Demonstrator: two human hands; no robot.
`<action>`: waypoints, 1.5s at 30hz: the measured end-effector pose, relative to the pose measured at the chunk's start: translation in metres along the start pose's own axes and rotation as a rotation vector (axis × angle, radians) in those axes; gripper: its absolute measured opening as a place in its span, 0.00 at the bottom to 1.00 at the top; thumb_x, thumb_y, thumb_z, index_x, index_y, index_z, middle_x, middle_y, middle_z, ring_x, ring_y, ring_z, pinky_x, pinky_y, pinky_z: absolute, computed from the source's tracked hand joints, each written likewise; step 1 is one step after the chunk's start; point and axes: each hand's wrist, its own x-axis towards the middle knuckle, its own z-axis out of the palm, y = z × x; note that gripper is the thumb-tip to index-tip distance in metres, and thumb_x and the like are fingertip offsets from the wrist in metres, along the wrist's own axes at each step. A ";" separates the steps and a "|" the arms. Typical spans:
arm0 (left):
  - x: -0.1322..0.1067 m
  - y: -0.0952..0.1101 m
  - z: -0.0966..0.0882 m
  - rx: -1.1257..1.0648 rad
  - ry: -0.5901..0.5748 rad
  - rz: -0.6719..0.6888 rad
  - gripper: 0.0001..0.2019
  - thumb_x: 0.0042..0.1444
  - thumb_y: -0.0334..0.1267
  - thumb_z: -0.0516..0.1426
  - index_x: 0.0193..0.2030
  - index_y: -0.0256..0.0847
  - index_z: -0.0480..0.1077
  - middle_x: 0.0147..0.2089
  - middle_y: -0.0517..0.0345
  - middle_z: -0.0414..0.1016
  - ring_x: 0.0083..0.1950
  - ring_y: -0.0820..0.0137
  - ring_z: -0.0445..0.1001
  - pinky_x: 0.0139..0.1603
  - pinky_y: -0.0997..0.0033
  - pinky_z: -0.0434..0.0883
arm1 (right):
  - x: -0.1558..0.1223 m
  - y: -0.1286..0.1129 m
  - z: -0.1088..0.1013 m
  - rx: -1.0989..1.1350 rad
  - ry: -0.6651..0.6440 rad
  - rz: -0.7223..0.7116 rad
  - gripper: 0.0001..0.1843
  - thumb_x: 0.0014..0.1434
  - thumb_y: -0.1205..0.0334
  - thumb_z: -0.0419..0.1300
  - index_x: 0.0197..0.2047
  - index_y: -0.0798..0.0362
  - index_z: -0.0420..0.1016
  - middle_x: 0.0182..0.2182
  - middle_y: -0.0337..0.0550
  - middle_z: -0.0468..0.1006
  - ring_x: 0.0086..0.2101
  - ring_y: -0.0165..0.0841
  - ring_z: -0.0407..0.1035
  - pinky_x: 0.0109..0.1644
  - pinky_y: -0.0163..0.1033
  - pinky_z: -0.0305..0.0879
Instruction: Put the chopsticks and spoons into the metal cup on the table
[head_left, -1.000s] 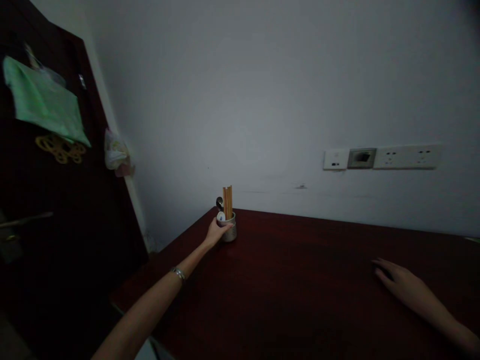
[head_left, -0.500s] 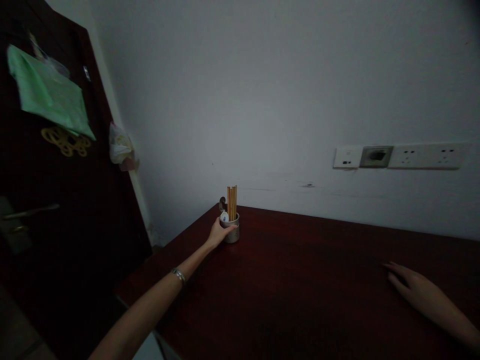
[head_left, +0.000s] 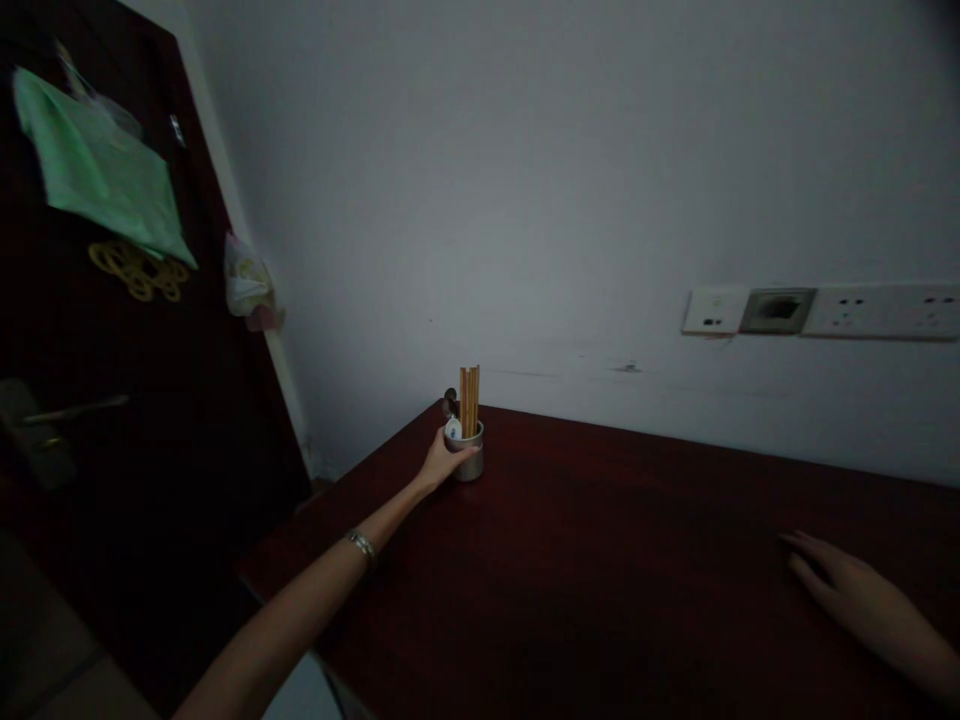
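Observation:
A small metal cup stands near the far left corner of a dark red table. Wooden chopsticks and a white spoon stick up out of it. My left hand reaches far out and is wrapped round the cup's left side, thumb on the rim; a bracelet sits on that wrist. My right hand lies flat on the table at the right, fingers stretched out, holding nothing.
A white wall runs behind the table with a row of sockets at the right. A dark door stands at the left with a green cloth, a yellow ornament and a handle.
The view has shifted a little, so everything sits slightly further right. My left hand stays on the cup and my right hand stays flat on the table.

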 end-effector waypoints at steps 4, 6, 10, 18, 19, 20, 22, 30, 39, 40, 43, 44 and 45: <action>0.000 0.002 -0.001 -0.030 -0.036 0.001 0.34 0.36 0.37 0.65 0.51 0.36 0.59 0.51 0.44 0.66 0.51 0.62 0.66 0.53 0.60 0.61 | 0.001 0.002 0.002 -0.028 0.013 -0.004 0.33 0.50 0.45 0.39 0.49 0.57 0.68 0.51 0.54 0.67 0.50 0.43 0.62 0.55 0.44 0.58; -0.001 0.002 -0.001 -0.055 -0.052 -0.005 0.35 0.35 0.36 0.65 0.52 0.36 0.59 0.51 0.44 0.66 0.52 0.62 0.65 0.54 0.59 0.60 | 0.000 0.001 0.001 -0.035 0.018 -0.007 0.33 0.50 0.44 0.39 0.48 0.57 0.68 0.50 0.53 0.68 0.50 0.43 0.63 0.55 0.45 0.58; -0.003 0.003 -0.002 -0.089 -0.091 -0.010 0.38 0.33 0.34 0.66 0.55 0.38 0.57 0.54 0.44 0.63 0.54 0.62 0.63 0.57 0.58 0.57 | -0.002 -0.002 -0.002 -0.042 0.019 0.005 0.34 0.49 0.44 0.40 0.48 0.58 0.68 0.49 0.54 0.69 0.49 0.44 0.63 0.54 0.46 0.59; -0.013 0.012 -0.006 -0.025 -0.119 -0.059 0.44 0.33 0.36 0.66 0.59 0.38 0.51 0.57 0.41 0.58 0.56 0.60 0.60 0.57 0.58 0.58 | -0.008 -0.011 -0.010 -0.031 0.019 -0.005 0.27 0.51 0.46 0.40 0.46 0.49 0.68 0.49 0.53 0.69 0.49 0.45 0.63 0.53 0.47 0.59; -0.014 0.011 -0.007 -0.023 -0.122 -0.064 0.46 0.32 0.36 0.66 0.59 0.38 0.50 0.58 0.40 0.57 0.56 0.60 0.60 0.56 0.57 0.58 | -0.008 -0.013 -0.012 -0.023 0.019 -0.010 0.27 0.51 0.47 0.40 0.46 0.49 0.68 0.49 0.53 0.69 0.49 0.45 0.63 0.53 0.47 0.59; -0.015 0.009 -0.009 -0.020 -0.124 -0.074 0.47 0.32 0.36 0.66 0.60 0.38 0.48 0.58 0.39 0.57 0.56 0.60 0.61 0.56 0.57 0.59 | -0.008 -0.014 -0.013 -0.018 0.017 -0.011 0.26 0.51 0.47 0.41 0.46 0.49 0.68 0.49 0.53 0.69 0.49 0.45 0.63 0.53 0.47 0.58; -0.017 0.005 -0.014 -0.011 -0.122 -0.112 0.50 0.31 0.36 0.67 0.62 0.38 0.44 0.57 0.37 0.57 0.55 0.59 0.61 0.55 0.56 0.59 | -0.007 -0.016 -0.015 -0.019 0.005 -0.003 0.27 0.51 0.48 0.41 0.46 0.50 0.68 0.48 0.54 0.69 0.49 0.46 0.63 0.53 0.47 0.59; -0.033 -0.001 -0.049 0.113 -0.106 -0.190 0.38 0.46 0.46 0.58 0.62 0.40 0.46 0.53 0.43 0.63 0.52 0.62 0.64 0.54 0.61 0.58 | -0.007 -0.021 -0.023 -0.059 -0.037 -0.047 0.28 0.53 0.52 0.41 0.49 0.60 0.65 0.50 0.59 0.67 0.50 0.45 0.62 0.55 0.43 0.56; -0.007 0.013 -0.048 0.072 0.026 -0.198 0.25 0.53 0.53 0.48 0.53 0.40 0.58 0.45 0.48 0.69 0.43 0.65 0.69 0.43 0.66 0.64 | 0.006 -0.125 -0.076 0.096 -0.119 -0.114 0.26 0.55 0.56 0.45 0.54 0.60 0.62 0.46 0.55 0.71 0.43 0.42 0.68 0.47 0.40 0.61; 0.002 0.016 -0.046 0.045 0.064 -0.191 0.23 0.53 0.52 0.48 0.51 0.40 0.60 0.45 0.48 0.70 0.43 0.65 0.69 0.42 0.66 0.64 | 0.012 -0.142 -0.083 0.130 -0.108 -0.137 0.25 0.55 0.56 0.46 0.53 0.60 0.63 0.45 0.55 0.72 0.42 0.42 0.69 0.47 0.40 0.61; 0.034 0.026 -0.039 -0.047 0.186 -0.136 0.19 0.55 0.50 0.47 0.47 0.39 0.62 0.43 0.48 0.70 0.42 0.66 0.70 0.41 0.68 0.64 | 0.037 -0.194 -0.105 0.253 -0.058 -0.194 0.24 0.54 0.56 0.48 0.51 0.58 0.66 0.42 0.51 0.74 0.39 0.39 0.70 0.47 0.41 0.61; 0.044 0.030 -0.037 -0.079 0.223 -0.122 0.18 0.55 0.49 0.47 0.46 0.39 0.62 0.43 0.48 0.70 0.42 0.67 0.70 0.40 0.68 0.65 | 0.046 -0.210 -0.112 0.318 -0.017 -0.233 0.23 0.54 0.56 0.49 0.50 0.59 0.67 0.43 0.51 0.73 0.41 0.39 0.69 0.49 0.41 0.60; 0.053 0.035 -0.035 -0.112 0.260 -0.111 0.17 0.55 0.48 0.46 0.45 0.39 0.62 0.43 0.48 0.70 0.41 0.67 0.71 0.40 0.69 0.65 | 0.057 -0.226 -0.118 0.401 0.019 -0.267 0.23 0.54 0.56 0.49 0.50 0.59 0.67 0.45 0.51 0.73 0.44 0.39 0.68 0.50 0.41 0.60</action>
